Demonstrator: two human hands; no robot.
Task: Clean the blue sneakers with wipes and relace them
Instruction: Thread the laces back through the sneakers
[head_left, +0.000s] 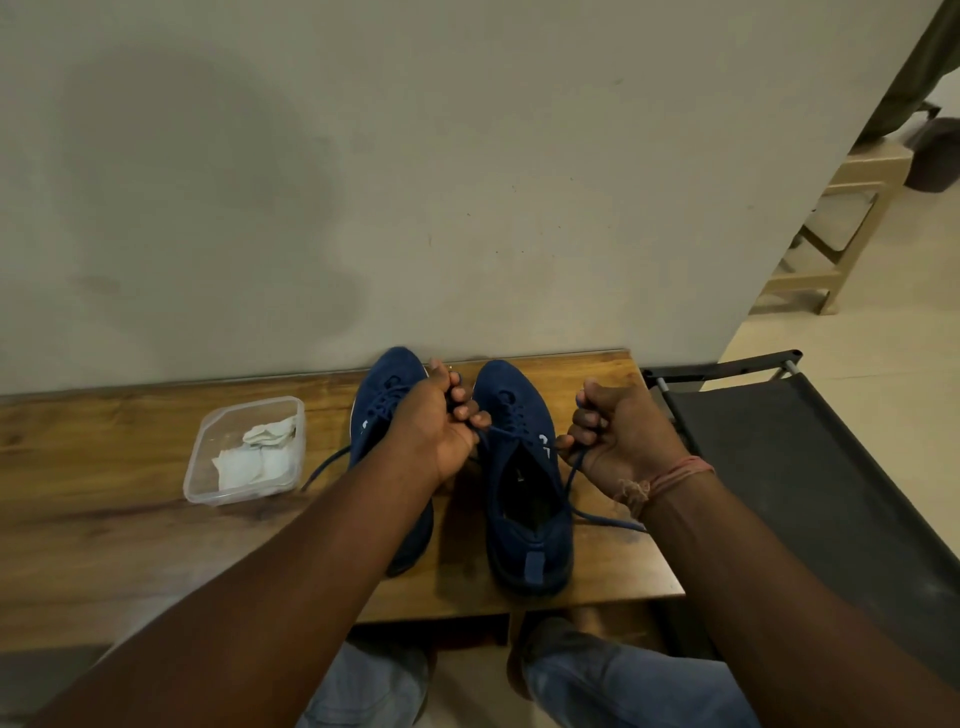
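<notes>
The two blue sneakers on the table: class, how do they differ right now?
The right sneaker shows fully; the left sneaker sits partly behind the left hand. The right sneaker's lace is held by both hands, right hand included; the left sneaker's lace trails loose. Both point toes at the wall.

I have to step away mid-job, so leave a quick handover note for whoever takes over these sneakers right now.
Left hand and right hand each pinch an end of the right sneaker's lace, pulled taut.
Left sneaker beside it on the wooden table; its lace trails loose.
Used wipes lie in the plastic container.
Done: wiping, apparently.
Left: tie both laces.
</notes>
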